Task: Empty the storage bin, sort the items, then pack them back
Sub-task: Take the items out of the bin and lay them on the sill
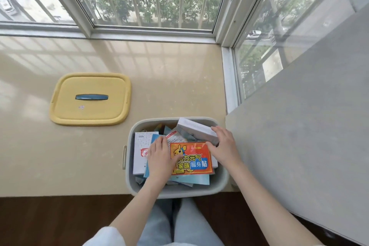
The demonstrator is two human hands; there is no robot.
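Note:
A grey storage bin [223, 181] stands at the front edge of the beige sill, full of boxes and packets. On top lies an orange-red packet [192, 161] with a cartoon kangaroo. My left hand [159, 158] lies inside the bin on the packet's left edge, its fingers bent over it. My right hand [223, 146] touches the packet's upper right corner, and its fingers reach onto a white box [194, 129] leaning at the bin's back. A white carton [139, 152] and blue leaflets [191, 179] fill the left and lower parts of the bin.
The bin's yellow lid [89, 110] with a blue handle lies flat on the sill [169, 78] to the left. A grey wall panel [299, 126] stands close on the right. Windows run along the back. Dark floor and my knees are below.

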